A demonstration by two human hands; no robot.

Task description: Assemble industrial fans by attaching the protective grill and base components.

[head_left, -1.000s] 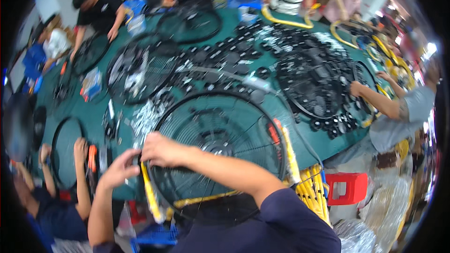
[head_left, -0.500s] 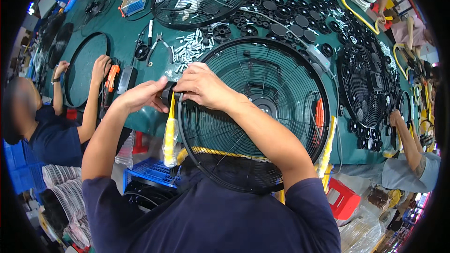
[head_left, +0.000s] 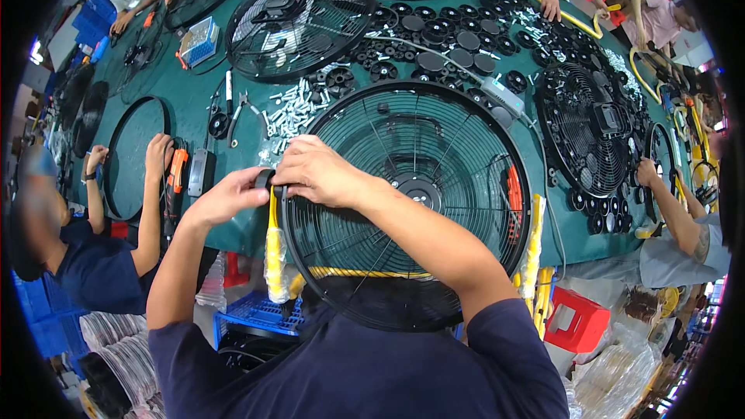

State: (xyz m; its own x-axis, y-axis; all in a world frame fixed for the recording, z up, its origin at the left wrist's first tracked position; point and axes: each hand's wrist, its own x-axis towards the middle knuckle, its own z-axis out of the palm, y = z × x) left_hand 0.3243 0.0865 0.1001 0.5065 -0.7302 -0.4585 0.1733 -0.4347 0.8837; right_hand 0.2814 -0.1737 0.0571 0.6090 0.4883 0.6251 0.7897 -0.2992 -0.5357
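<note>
Fingers of our left hand [head_left: 225,199] pinch a small black knob [head_left: 264,179] at the yellow tube's [head_left: 274,221] upper end; our right hand's [head_left: 314,172] are bunched right beside it – what they pinch we can't tell. Knob sits just left of the black fan cage [head_left: 417,190]. We'd guess it's light, hard, a bit slick: grip its edge. Cage looks bulky, rim stiff, wires bendable – take it by the rim. Our right forearm crosses it. Beyond: loose screws [head_left: 291,112], pliers [head_left: 243,116], grey adapter box [head_left: 503,97] crowding the table [head_left: 574,239].
</note>
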